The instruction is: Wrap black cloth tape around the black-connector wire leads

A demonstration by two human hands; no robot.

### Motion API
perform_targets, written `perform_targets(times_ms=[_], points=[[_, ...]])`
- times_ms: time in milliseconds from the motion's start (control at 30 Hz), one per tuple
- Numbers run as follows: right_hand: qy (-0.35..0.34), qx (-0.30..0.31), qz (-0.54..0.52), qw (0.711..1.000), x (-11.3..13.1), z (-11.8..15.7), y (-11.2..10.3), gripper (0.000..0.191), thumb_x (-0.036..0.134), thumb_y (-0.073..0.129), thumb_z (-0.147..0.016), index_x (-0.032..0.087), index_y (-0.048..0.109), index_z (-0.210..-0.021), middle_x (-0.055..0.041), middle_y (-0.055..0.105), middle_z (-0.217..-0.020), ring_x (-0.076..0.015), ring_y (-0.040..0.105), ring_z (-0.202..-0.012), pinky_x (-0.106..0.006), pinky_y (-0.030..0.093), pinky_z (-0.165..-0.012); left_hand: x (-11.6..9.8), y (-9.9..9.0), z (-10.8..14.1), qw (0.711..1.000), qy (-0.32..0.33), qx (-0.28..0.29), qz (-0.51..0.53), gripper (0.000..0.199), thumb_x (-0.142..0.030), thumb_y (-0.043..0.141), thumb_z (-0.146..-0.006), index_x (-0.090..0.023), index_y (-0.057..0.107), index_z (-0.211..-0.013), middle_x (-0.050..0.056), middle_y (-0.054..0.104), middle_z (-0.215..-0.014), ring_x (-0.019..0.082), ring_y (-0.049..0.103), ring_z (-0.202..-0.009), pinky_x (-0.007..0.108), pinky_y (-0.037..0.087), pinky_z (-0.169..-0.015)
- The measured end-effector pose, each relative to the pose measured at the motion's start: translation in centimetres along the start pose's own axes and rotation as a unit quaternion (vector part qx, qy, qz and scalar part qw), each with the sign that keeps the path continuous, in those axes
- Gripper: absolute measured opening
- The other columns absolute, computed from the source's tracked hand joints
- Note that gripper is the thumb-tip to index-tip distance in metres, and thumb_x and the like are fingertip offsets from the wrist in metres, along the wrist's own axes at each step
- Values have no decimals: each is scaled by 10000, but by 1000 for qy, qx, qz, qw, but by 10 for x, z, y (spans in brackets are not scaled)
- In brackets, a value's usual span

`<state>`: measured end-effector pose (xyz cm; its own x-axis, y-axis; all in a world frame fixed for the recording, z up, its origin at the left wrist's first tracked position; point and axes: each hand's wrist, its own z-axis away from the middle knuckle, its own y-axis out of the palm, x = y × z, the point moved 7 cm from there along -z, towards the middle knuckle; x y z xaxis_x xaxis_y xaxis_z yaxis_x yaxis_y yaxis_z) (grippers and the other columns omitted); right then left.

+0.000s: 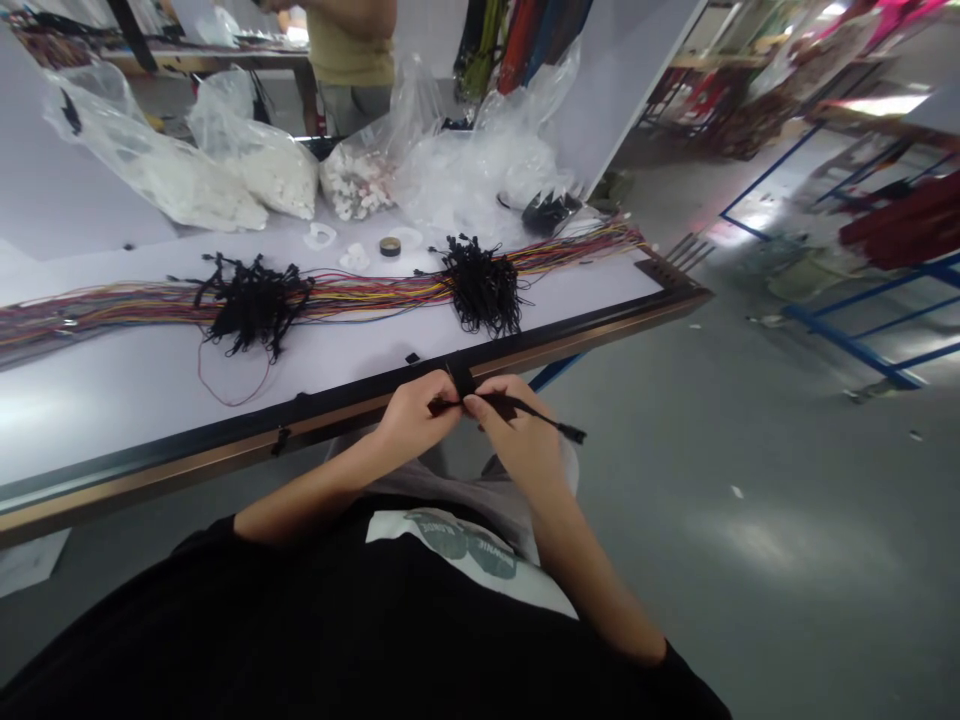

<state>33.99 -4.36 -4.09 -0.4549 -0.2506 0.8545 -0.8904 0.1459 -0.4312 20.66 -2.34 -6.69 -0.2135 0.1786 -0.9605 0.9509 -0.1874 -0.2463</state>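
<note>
Beside the table edge (600, 332), left hand (420, 412) and right hand (525, 438) pinch black cable (551, 420), best with light, even tension.

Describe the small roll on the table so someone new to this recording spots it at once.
Find the long white table with coloured wires running along it. Just beyond those wires, between the left black cable pile and the right one, sits the small roll. Its dark side distinguishes it from the white pieces nearby.
</note>
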Motion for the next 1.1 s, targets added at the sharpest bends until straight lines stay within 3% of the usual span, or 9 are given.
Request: perform_targets(times_ms=[133, 233, 400, 500, 600, 667, 800, 967, 1100], points=[[-8, 1, 15, 1000, -2, 0, 1, 109, 292, 591, -800, 223, 592, -715, 20, 640, -688, -139, 577, -655, -267, 444, -625, 12, 8, -3, 970, -103, 67, 208, 246, -301, 630, -667, -168, 487, -817, -34, 540, -634, 95, 520, -503, 236, 429, -503], [-24, 8, 14, 1000, 0, 1, 4, 124, 313, 588, -798, 229, 597, -707, 9, 654, -703, -147, 581, -661, -280, 444, -632, 15, 12, -5, 950, -139, 102, 259, 263, -371, 627, -695, -154, 511, -787, -38, 505, -566, 76, 464, -433, 215, 365, -432], [27, -70, -6, 997, -13, 1, -1, 124, 326, 583, -780, 233, 587, -698, -4, 657, -726, -175, 604, -684, -325, 456, -658, 17, 13, -1, 945, -120, 79, 293, 269, -357, 662, -648, -154, 519, -750, -35, 500, -556, 86, 469, -477, 223, 375, -465], [38, -100, 0, 994, -19, 0, -3, 121, 318, 597, -764, 232, 585, -680, -2, 640, -687, -179, 603, -677, -334, 461, -665, 16, 4, 8, 965, -95, 62, 239, 435, -291, 786, -530, -160, 534, -861, -10, 578, -723, 119, 541, -654, 249, 436, -613], [16, -75, -11, 997, -15, -1, -3, 126, 308, 608, -760, 230, 596, -662, 0, 650, -688, -173, 606, -693, -330, 468, -682, 9, 4, 15, 964, -52, 135, 224, 693, -316, 872, -399, -186, 526, -985, 12, 591, -894, 153, 554, -818, 263, 437, -722], [-12, -33, -35, 999, -7, -1, -2, 124, 305, 611, -766, 232, 614, -665, 4, 667, -715, -170, 614, -723, -329, 472, -708, 5, 8, 15, 947, -35, 190, 256, 634, -436, 841, -449, -183, 520, -934, 6, 568, -858, 137, 538, -765, 252, 428, -676], [-66, -13, -32, 997, 8, 1, -4, 124, 314, 638, -755, 244, 630, -653, 15, 665, -740, -173, 608, -770, -336, 462, -751, 7, 3, 3, 979, -25, 104, 171, 281, -340, 704, -665, -173, 492, -745, -45, 484, -682, 71, 439, -593, 208, 364, -568], [10, -3, -19, 1000, 1, 2, 2, 91, 324, 632, -751, 240, 623, -716, 18, 641, -730, -162, 580, -712, -311, 454, -687, -7, -2, 2, 1000, 25, 4, 12, 67, -155, 599, -685, -172, 541, -656, -29, 545, -646, 88, 482, -616, 219, 388, -595], [-2, -22, 3, 1000, 1, 3, 3, 117, 315, 593, -780, 240, 597, -691, 16, 639, -729, -159, 579, -722, -305, 457, -702, 1, -2, 3, 992, -30, 4, 121, 157, -226, 639, -680, -177, 512, -757, -30, 566, -643, 93, 528, -566, 223, 430, -546]])
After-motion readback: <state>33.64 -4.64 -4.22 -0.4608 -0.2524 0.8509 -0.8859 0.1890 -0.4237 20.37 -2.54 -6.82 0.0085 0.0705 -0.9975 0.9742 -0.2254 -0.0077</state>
